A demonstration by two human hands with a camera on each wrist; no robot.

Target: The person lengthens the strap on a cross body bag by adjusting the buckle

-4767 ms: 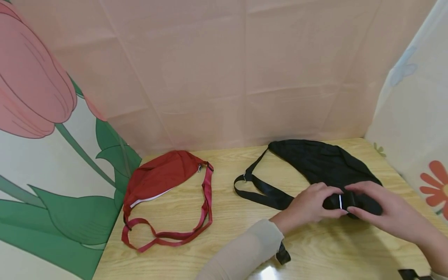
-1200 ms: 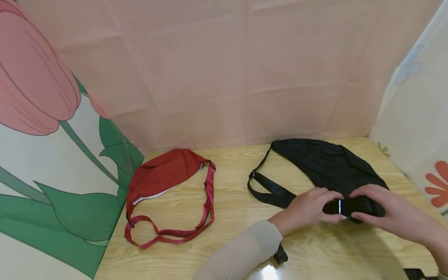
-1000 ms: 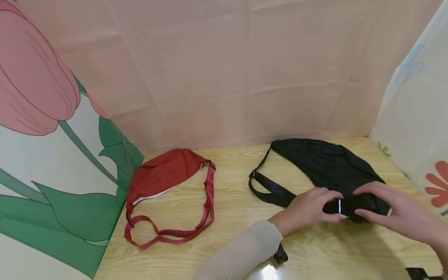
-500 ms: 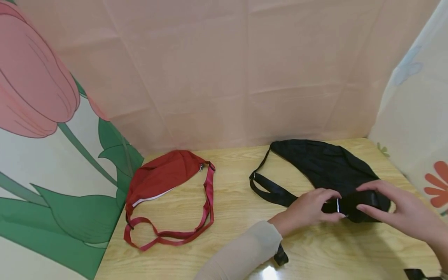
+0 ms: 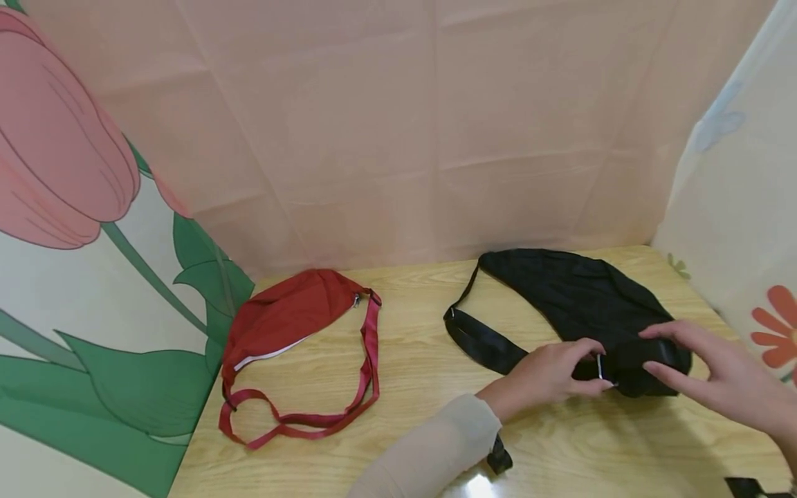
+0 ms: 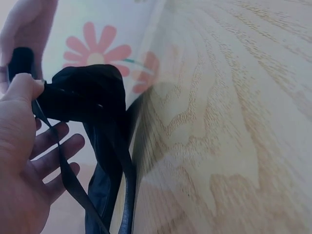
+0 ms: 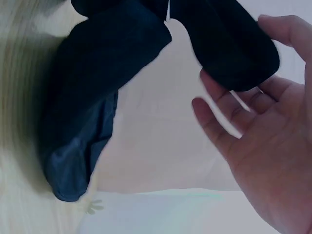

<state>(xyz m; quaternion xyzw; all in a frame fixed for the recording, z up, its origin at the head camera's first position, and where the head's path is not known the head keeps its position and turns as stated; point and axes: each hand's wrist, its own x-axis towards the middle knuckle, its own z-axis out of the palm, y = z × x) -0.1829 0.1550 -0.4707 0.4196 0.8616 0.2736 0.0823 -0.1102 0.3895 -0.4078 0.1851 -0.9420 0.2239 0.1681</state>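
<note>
A black waist bag (image 5: 560, 283) lies on the table at right, its black strap (image 5: 486, 342) looping out to the left. My left hand (image 5: 548, 373) pinches the strap between thumb and forefinger beside a thin silver edge (image 5: 600, 366), probably of a buckle. Its other fingers are loosely bent in the left wrist view. To the right, my right hand (image 5: 728, 380) holds a folded-over black loop (image 7: 234, 53) of wide webbing between thumb and fingers. The bag's lower end is partly hidden behind the hands.
A red waist bag (image 5: 292, 311) with a white-edged zip lies at left, its red strap (image 5: 311, 434) curled in front. The wooden table (image 5: 417, 408) meets a pink backdrop (image 5: 373, 138) behind. A patterned sheet (image 5: 741, 228) hangs at right.
My right hand has drawn slowly rightward, away from the left hand, with the black webbing in its fingers. The strap loop at left has become smaller and narrower. The left hand has barely moved.
</note>
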